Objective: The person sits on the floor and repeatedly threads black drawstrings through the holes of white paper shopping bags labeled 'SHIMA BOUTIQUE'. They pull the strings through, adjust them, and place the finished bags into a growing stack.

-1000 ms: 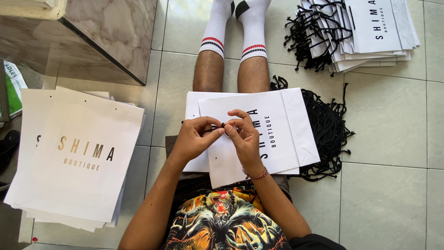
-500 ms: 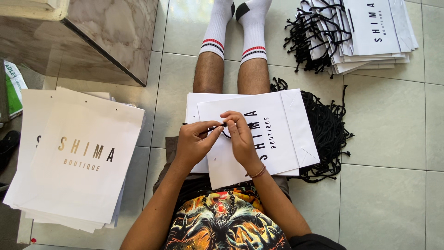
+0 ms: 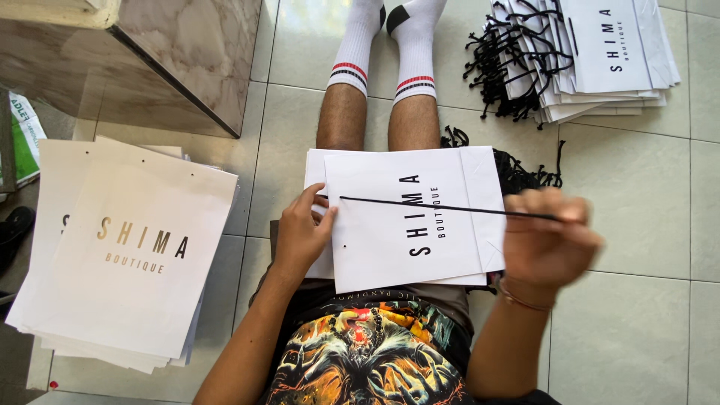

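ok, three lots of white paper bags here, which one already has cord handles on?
The stack at top right: black cords spill from its left edge. The stack on the left shows bare punched holes, and the bag on the lap has one cord only.

Bright, even daylight; soft shadows under stacked white paper bags [image 3: 127, 247]. Mild glare on pale floor tiles [image 3: 637, 187] and glossy marble block [image 3: 187, 52]. Right hand [image 3: 551, 240] motion-blurred; rest sharp. Slight wide-angle stretch at edges.

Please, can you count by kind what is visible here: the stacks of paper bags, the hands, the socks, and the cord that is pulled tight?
Stacks of white paper bags: 3
Hands, left hand and right hand: 2
White socks: 2
Taut black cord: 1
Total: 8
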